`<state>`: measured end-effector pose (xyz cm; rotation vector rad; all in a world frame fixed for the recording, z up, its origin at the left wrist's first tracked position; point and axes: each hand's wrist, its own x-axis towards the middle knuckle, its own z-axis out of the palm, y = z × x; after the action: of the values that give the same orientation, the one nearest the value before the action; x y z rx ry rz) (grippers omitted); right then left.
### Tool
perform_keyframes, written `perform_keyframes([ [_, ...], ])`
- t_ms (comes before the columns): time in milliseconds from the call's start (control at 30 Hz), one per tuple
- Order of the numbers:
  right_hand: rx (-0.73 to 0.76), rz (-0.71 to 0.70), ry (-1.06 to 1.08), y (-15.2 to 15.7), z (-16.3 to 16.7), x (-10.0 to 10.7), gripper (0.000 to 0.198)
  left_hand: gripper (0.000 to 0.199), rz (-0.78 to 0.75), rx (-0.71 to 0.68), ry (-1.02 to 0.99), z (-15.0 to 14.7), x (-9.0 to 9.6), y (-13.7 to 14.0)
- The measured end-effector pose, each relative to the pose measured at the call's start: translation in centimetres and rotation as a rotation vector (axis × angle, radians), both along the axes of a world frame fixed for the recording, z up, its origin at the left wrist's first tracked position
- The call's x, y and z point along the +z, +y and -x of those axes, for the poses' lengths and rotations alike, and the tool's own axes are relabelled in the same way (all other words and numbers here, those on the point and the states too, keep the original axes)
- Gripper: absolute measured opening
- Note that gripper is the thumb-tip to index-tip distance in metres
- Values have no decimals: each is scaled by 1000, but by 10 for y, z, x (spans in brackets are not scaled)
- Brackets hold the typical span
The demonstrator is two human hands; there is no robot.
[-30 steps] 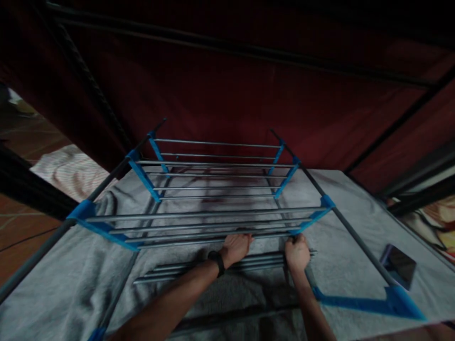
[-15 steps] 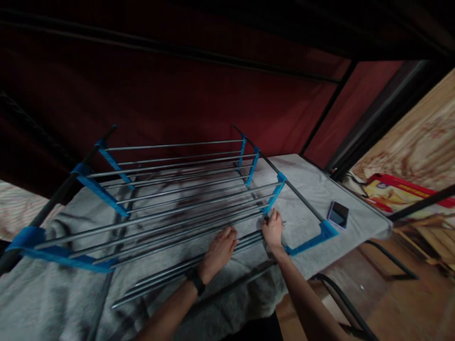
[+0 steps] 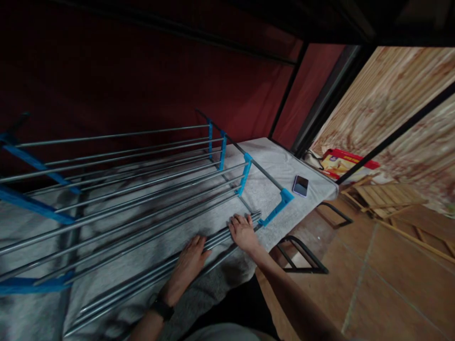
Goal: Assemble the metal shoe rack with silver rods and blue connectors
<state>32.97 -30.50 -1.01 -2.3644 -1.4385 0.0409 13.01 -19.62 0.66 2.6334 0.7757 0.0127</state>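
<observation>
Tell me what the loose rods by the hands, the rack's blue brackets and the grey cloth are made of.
Loose rods: probably metal, smooth and grey, from the bright streaks along them.
Blue brackets: likely moulded plastic, one even colour with little shine.
Grey cloth: matte, soft-looking fabric, perhaps fleece, judging by its fuzzy surface and folds.

- Loose rods (image 3: 217, 238): long, thin, gray and shiny, lying slanted in a bunch under the left fingers (image 3: 196, 243) and right fingers (image 3: 239, 221).
- Rack (image 3: 156, 195): gray and barred, with blue ends (image 3: 244, 176), spread out past the fingers, mostly to their left.
</observation>
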Motion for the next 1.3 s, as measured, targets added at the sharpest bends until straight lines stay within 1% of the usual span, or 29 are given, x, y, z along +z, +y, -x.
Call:
perform_keyframes([
  [133,188,-42,22,-10,4,4,33,30,81,55,-24,4,-3,8],
  [233,256,-64,42,-13,4,4,30,28,36,54,-44,6,1,11],
  [400,274,-105,54,-10,4,7,25,25,-56,85,-36,14,16,3],
  [500,297,-104,-8,-7,4,17,28,28,-121,129,-27,19,21,-2],
  [567,291,-113,-63,-6,4,25,30,31,-135,135,-25,23,22,-3],
  [700,303,-159,-115,-11,5,38,27,35,-115,78,-100,29,23,-1],
  [800,317,-204,-128,-21,9,42,27,38,-127,20,-162,34,28,-3],
  [933,312,-246,-118,-35,17,41,29,41,-166,-17,-170,39,36,-11],
  [1067,321,-255,-102,-45,23,36,32,42,-203,-26,-121,43,42,-22],
  [1300,347,-290,-75,-54,22,33,33,38,-223,-49,-126,42,40,-33],
])
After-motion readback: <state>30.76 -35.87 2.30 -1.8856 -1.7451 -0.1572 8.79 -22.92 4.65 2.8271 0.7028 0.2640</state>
